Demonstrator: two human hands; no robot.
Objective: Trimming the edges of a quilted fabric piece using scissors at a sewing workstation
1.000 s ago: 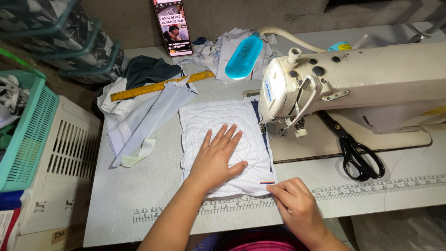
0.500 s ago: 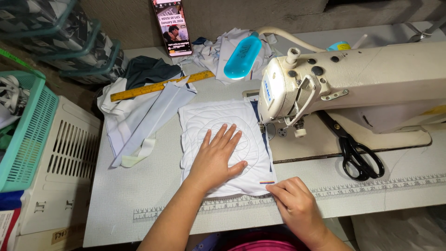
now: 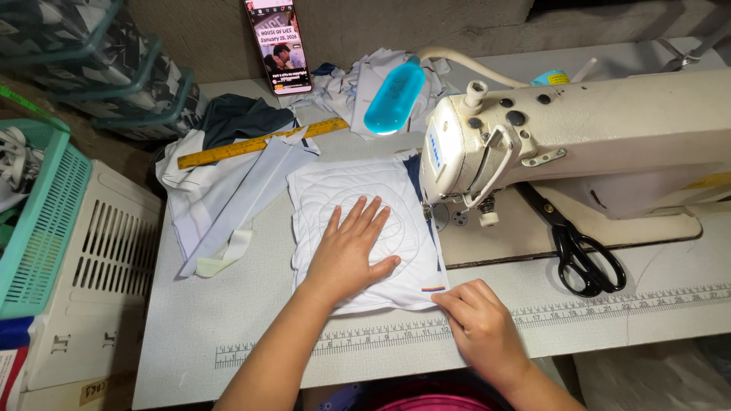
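Grey sewing table with a printed ruler strip along its front edge carries a cream industrial sewing machine on the right, black scissors beside its base and a yellow wooden ruler over pale fabric pieces (a phone leans on the wall behind). On the white quilted fabric square, which lies just left of the needle, the left hand rests flat with fingers spread apart. At its near right corner the right hand pinches the edge, fingertips together.

A small sewing workshop is showing itself: an industrial sewing machine is sitting on a ruler-marked table, with scissors right and fabric scraps left.
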